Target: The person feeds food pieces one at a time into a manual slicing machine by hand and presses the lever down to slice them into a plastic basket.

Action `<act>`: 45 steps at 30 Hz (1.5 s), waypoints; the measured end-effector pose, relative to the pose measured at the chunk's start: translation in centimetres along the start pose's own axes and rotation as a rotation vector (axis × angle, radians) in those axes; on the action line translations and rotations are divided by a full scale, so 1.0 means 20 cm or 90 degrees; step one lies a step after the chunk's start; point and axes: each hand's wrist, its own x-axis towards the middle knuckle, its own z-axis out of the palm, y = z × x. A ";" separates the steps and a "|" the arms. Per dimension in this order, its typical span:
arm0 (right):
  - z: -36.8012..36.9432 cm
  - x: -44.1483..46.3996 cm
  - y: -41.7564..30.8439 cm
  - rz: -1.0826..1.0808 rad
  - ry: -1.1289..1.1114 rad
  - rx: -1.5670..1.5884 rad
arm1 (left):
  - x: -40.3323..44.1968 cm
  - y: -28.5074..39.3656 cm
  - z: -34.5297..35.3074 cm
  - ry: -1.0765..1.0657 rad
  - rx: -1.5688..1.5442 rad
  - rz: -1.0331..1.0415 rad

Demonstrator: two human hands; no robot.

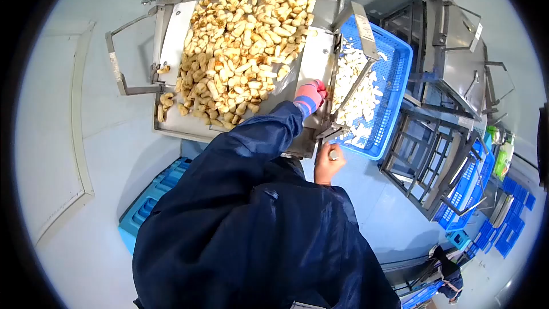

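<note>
The metal table point(189, 124) is showing a smooth, softly shining surface, while the boards point(315, 56) on its left and right are looking like smooth white plastic. The right-hand basket point(396, 77) is showing glossy blue plastic, pierced all over. The dark jacket point(229, 246) is creasing as smooth cloth with a faint sheen; the striped glove point(307, 100) is looking like matt cloth. The near-left crate point(147, 201) is showing ridged plastic.

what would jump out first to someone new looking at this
The big heap of knobbly, pale yellow pieces on the metal tray, upper left of centre. Next, the bright blue basket of white slices to its right, and the pink-and-blue striped glove on the left hand between them.
</note>
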 end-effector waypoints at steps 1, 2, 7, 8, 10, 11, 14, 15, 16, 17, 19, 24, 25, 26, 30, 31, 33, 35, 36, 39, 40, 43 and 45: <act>0.02 -0.01 0.15 -0.014 -0.016 0.011 | 0.01 -0.01 0.00 -0.001 0.033 -0.008; 0.04 -0.02 0.20 -0.012 -0.026 0.022 | 0.01 -0.01 0.00 -0.009 0.034 -0.011; -0.02 0.03 -0.15 0.003 0.025 0.001 | -0.01 0.01 0.00 -0.023 0.025 0.006; 0.00 0.01 -0.05 -0.003 0.019 0.013 | -0.03 0.04 0.01 0.009 0.047 0.011; 0.04 -0.02 0.21 -0.020 -0.016 -0.007 | 0.01 0.00 0.01 -0.025 0.027 -0.016; 0.05 -0.02 0.21 0.003 -0.025 0.007 | 0.03 -0.03 0.00 -0.039 0.018 -0.030; 0.00 0.01 -0.04 -0.015 0.006 -0.013 | 0.06 -0.06 0.00 -0.008 0.097 0.043; -0.01 0.02 -0.13 -0.020 0.024 -0.033 | 0.04 -0.07 0.00 0.008 0.154 0.075; -0.01 0.03 -0.14 -0.011 0.022 -0.002 | 0.04 -0.06 0.02 -0.001 0.118 0.031; -0.01 0.02 -0.09 -0.015 0.012 -0.007 | 0.03 -0.04 0.02 -0.012 0.097 0.015; 0.03 -0.01 0.11 -0.024 -0.017 -0.017 | 0.02 -0.02 0.02 -0.024 0.052 -0.017; 0.05 -0.03 0.24 -0.002 -0.033 -0.007 | 0.03 -0.11 0.00 0.022 0.203 0.131; 0.05 -0.03 0.22 -0.007 -0.035 -0.005 | 0.01 -0.10 0.01 0.029 0.210 0.142; 0.04 -0.02 0.19 -0.013 -0.037 -0.003 | 0.00 -0.09 0.02 0.037 0.215 0.154; 0.01 0.00 -0.07 0.021 0.036 -0.012 | 0.02 -0.11 0.03 0.051 0.207 0.116; 0.00 0.02 -0.14 0.014 0.049 0.003 | 0.02 -0.08 0.02 0.005 0.191 0.068; 0.00 0.02 -0.16 -0.022 0.062 -0.049 | 0.01 -0.05 0.03 0.039 0.291 0.109; 0.04 -0.01 0.07 -0.042 0.040 -0.059 | 0.02 -0.07 0.04 0.056 0.300 0.118; 0.05 -0.01 0.09 -0.027 0.018 -0.049 | 0.01 -0.06 0.05 0.065 0.305 0.120; 0.05 -0.02 0.13 -0.015 0.016 -0.055 | 0.00 -0.05 0.07 0.139 0.432 0.190; 0.04 -0.02 0.11 -0.039 0.026 -0.048 | 0.00 -0.04 0.07 0.137 0.427 0.180; 0.02 -0.01 0.02 -0.020 0.019 -0.034 | -0.03 -0.03 0.05 0.133 0.378 0.130; 0.02 -0.01 0.01 -0.032 0.019 -0.033 | -0.03 -0.02 0.05 0.119 0.293 0.085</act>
